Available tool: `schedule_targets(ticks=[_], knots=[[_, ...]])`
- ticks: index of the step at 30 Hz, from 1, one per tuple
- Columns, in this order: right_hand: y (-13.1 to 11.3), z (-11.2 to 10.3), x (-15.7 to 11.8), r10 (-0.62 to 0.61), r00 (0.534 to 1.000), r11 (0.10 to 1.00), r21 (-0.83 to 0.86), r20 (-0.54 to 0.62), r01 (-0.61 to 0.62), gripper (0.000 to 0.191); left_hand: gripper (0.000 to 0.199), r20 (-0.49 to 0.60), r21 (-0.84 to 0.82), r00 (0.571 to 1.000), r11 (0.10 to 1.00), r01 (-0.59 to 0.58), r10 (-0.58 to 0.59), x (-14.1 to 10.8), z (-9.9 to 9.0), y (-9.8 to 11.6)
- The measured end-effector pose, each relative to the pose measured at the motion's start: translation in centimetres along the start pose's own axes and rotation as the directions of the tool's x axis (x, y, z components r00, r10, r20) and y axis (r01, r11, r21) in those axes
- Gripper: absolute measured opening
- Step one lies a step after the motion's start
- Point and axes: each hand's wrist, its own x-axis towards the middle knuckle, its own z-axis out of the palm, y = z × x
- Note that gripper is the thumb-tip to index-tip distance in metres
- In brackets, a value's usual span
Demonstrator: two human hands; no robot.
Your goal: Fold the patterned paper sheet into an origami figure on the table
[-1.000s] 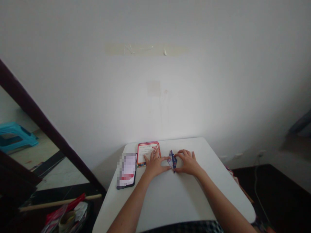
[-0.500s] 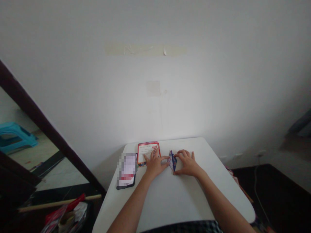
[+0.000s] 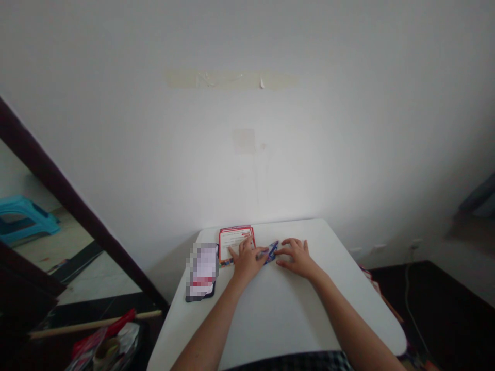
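Between my hands lies a small folded paper [image 3: 271, 251], blue and white with a printed pattern, slanting up to the right on the white table [image 3: 278, 319]. My left hand [image 3: 247, 265] grips its left end between thumb and forefinger. The other left fingers spread over a red-bordered stack of printed cards or booklets [image 3: 233, 238]. Just right of the folded paper, my right hand [image 3: 297, 257] has its fingers bent and apart, with nothing visibly held. Whether its fingertips touch the paper's edge is hard to tell.
A phone [image 3: 203, 270] with a blurred-out screen lies left of the stack. The table's far edge meets a pale wall [image 3: 247, 175]. At the lower left is a container with red and clear packaging [image 3: 112, 345]. A mirror shows a blue stool [image 3: 29, 216].
The folded paper has turned from nearly upright in view to a slant, and its left end is now at my left fingers. My right fingers have let go of its right side.
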Motion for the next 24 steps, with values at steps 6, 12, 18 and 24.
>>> schedule_targets(ticks=[6, 12, 18, 24], knots=[[0.5, 0.8, 0.0, -0.059, 0.996, 0.996, -0.064, -0.068, 0.055, 0.039, 0.042, 0.053, 0.093, 0.999, 0.996, -0.015, 0.01, 0.1, 0.1, -0.7], [-0.4, 2.2, -0.1, -0.085, 0.987, 0.961, -0.271, -0.134, 0.046, 0.063, 0.038, 0.004, 0.11, 0.998, 0.992, -0.064, 0.064, 0.3, 1.1, -1.6], [-0.6, 2.9, -0.1, -0.106, 0.989, 0.947, -0.313, -0.099, 0.07, 0.066, 0.041, -0.009, 0.138, 0.997, 0.987, -0.079, 0.081, -0.2, 1.5, -1.4], [-0.3, 3.2, 0.1, -0.113, 0.988, 0.942, -0.328, -0.106, 0.073, 0.063, 0.043, -0.016, 0.145, 0.996, 0.985, -0.089, 0.092, -0.3, 1.7, -1.4]])
